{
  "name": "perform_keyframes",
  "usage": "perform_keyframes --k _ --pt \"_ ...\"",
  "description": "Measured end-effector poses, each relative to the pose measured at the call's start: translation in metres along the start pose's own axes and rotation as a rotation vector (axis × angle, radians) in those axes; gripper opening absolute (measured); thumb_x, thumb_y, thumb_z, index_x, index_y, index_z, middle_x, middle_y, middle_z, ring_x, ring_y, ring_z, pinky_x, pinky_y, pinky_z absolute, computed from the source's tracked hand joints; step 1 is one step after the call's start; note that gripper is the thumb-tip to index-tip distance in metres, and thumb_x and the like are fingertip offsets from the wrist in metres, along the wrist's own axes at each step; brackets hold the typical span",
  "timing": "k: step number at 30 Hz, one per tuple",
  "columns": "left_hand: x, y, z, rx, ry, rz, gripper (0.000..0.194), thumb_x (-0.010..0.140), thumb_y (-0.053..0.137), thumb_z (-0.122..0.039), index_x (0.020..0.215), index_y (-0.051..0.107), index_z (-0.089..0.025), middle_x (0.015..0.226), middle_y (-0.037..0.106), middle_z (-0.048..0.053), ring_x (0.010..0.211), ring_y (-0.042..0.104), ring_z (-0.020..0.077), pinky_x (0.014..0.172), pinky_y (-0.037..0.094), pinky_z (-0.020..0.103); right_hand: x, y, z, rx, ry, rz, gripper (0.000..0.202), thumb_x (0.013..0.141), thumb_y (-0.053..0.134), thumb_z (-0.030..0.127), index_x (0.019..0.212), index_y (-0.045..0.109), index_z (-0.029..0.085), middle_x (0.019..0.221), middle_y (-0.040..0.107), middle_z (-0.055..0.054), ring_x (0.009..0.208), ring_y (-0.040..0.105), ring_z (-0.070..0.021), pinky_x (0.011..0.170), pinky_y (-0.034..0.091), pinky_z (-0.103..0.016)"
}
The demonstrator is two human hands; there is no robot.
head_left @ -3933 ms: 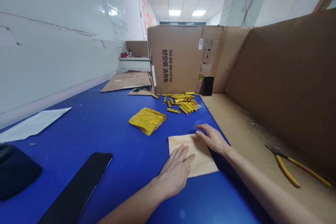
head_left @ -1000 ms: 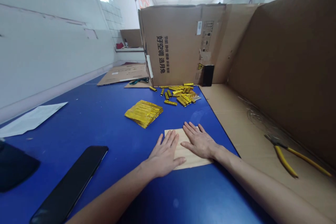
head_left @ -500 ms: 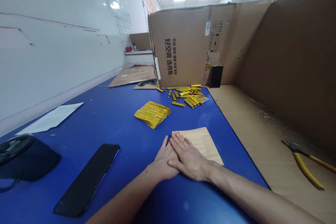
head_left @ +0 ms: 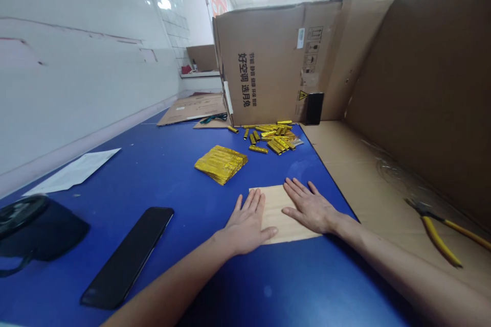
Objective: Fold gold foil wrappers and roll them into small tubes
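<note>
Left hand (head_left: pixel 248 226) and right hand (head_left: pixel 311 209), fingers spread, flat on a tan sheet (head_left: pixel 274 214) near the table's (head_left: pixel 161 163) right edge

From left to right: white paper (head_left: pixel 74 171) lies by the table's left edge, with a black phone (head_left: pixel 128 255) nearer the wearer; both are well apart from the sheet, perhaps to be out of the way. Gold sheets (head_left: pixel 220 163) lie stacked beyond the left hand, probably for easy reach. The left hand rests over the tan sheet's left edge, the right over its right edge, thumbs turned inward. Neither grips anything; both are wide, palms down, a posture that would keep the sheet flat and still. Gold tubes (head_left: pixel 280 145) are heaped by the far right corner. Pliers (head_left: pixel 437 241) lie on cardboard (head_left: pixel 356 179) past the right edge.

Containers, same order: a dark mug (head_left: pixel 53 230) stands near the left edge, contents not discernible. A clear bag (head_left: pixel 297 140) lies beside the tubes; whether it holds anything cannot be told. A cardboard box (head_left: pixel 280 71) stands along the far edge, its inside hidden, a black slab (head_left: pixel 314 108) upright against its face.
</note>
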State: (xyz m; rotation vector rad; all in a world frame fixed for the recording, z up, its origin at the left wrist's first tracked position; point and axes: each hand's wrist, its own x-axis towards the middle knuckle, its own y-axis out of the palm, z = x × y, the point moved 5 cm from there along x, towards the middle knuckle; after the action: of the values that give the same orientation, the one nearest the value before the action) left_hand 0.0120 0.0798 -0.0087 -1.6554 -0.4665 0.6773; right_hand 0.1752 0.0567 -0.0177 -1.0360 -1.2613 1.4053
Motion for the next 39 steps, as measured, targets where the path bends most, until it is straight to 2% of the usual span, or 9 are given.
perform_keyframes --k 3,6,9,18,23,26,30,32,39 --pt "0.008 -0.012 -0.021 -0.048 -0.021 0.004 0.093 0.071 0.024 -0.070 0.133 0.014 -0.001 0.139 0.009 0.019 0.127 0.000 0.0312 0.101 0.004 0.048 0.001 0.001 0.000 -0.016 -0.010 -0.007 0.071 0.080 0.018 0.059 0.135 0.016 0.014 0.141 0.013 -0.010 0.128 0.007 -0.0242 0.100 0.009 -0.051" --pt "0.020 -0.022 -0.056 -0.117 0.109 -0.109 0.091 0.071 0.021 -0.071 0.135 0.007 -0.007 0.141 0.004 0.013 0.128 -0.003 0.0269 0.102 0.007 0.043 0.002 0.004 -0.002 -0.036 -0.024 0.018 0.065 0.081 0.024 0.052 0.135 0.018 0.016 0.141 0.014 -0.010 0.128 0.007 -0.0263 0.098 0.012 -0.054" --pt "0.032 -0.015 -0.070 -0.138 0.131 -0.159 0.087 0.072 0.022 -0.070 0.135 0.002 -0.014 0.141 0.000 0.008 0.128 -0.005 0.0269 0.101 0.009 0.047 0.003 0.005 -0.003 -0.049 -0.026 0.044 0.063 0.081 0.029 0.048 0.134 0.022 0.017 0.140 0.014 -0.011 0.127 0.008 -0.0276 0.097 0.013 -0.054" --pt "0.013 0.008 -0.002 -0.015 0.019 -0.120 0.079 0.077 0.018 -0.065 0.135 0.006 -0.013 0.141 0.003 0.009 0.128 -0.002 0.0241 0.102 0.001 0.046 0.000 0.001 0.000 0.005 -0.009 0.002 0.074 0.079 0.016 0.062 0.135 0.017 0.014 0.141 0.013 -0.010 0.128 0.006 -0.0244 0.100 0.007 -0.051" --pt "0.009 0.008 0.001 0.017 0.013 -0.135 0.079 0.077 0.016 -0.065 0.135 0.006 -0.012 0.141 0.004 0.010 0.128 -0.001 0.0252 0.101 0.004 0.047 0.000 -0.007 -0.003 0.030 0.058 -0.031 0.079 0.078 0.017 0.064 0.135 0.017 0.009 0.140 0.013 -0.012 0.128 0.005 -0.0243 0.100 0.007 -0.051" --pt "0.010 0.010 0.001 0.030 0.022 -0.161 0.078 0.078 0.016 -0.064 0.135 0.005 -0.013 0.141 0.005 0.010 0.128 -0.001 0.0252 0.101 0.004 0.047 0.004 -0.017 0.022 0.079 0.067 -0.059 0.083 0.076 0.020 0.065 0.135 0.015 0.006 0.140 0.009 -0.015 0.128 0.002 -0.0260 0.100 0.003 -0.052" --pt "0.011 0.017 0.003 0.083 0.068 -0.146 0.065 0.083 0.021 -0.053 0.135 0.005 -0.018 0.141 0.003 0.007 0.128 -0.001 0.0246 0.101 0.002 0.048 0.012 -0.015 0.086 0.262 -0.202 0.038 0.079 0.079 0.022 0.062 0.136 0.009 0.009 0.141 0.005 -0.012 0.128 -0.002 -0.0219 0.102 0.007 -0.043" --pt "0.011 0.019 0.003 0.101 0.093 -0.134 0.064 0.082 0.025 -0.051 0.135 0.007 -0.020 0.141 0.003 0.007 0.129 -0.001 0.0240 0.101 0.001 0.047 0.014 -0.011 0.098 0.294 -0.238 0.053 0.078 0.079 0.023 0.061 0.135 0.010 0.008 0.141 0.003 -0.012 0.128 -0.006 -0.0212 0.103 0.005 -0.041" --pt "0.010 0.012 0.002 0.033 0.015 -0.178 0.076 0.078 0.020 -0.062 0.135 0.007 -0.013 0.141 0.008 0.010 0.128 0.001 0.0249 0.101 0.004 0.047 0.004 -0.002 0.035 0.130 -0.160 0.054 0.074 0.080 0.021 0.061 0.136 0.011 0.014 0.142 0.008 -0.010 0.128 0.001 -0.0238 0.101 0.003 -0.047"
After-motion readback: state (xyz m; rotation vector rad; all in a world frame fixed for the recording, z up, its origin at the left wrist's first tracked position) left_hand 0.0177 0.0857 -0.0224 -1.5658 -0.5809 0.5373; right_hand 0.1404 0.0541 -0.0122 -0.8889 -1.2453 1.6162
